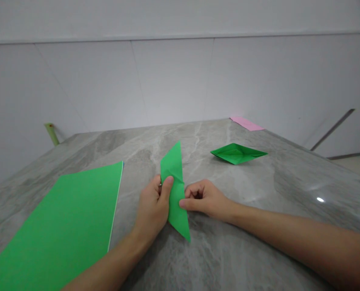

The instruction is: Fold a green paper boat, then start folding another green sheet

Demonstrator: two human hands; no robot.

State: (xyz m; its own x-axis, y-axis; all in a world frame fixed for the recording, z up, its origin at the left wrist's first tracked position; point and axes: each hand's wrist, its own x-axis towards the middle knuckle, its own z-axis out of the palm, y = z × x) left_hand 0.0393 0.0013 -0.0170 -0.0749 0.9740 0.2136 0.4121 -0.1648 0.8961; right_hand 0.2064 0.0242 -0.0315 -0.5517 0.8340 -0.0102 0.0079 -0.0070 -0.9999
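Observation:
A long, narrow folded green paper [175, 190] with pointed ends lies on the grey marble table [228, 242], in front of me. My left hand [152, 208] grips its left edge near the middle, thumb on top and fingers curled. My right hand [205, 199] is closed, its index finger and thumb pinching the paper's right edge. Both hands rest on the tabletop.
A stack of flat green sheets [64, 226] lies at the left. A finished green paper boat [237, 153] sits further back on the right. A pink sheet [247, 123] lies at the table's far edge by the white wall. A green strip [51, 134] stands at the far left corner.

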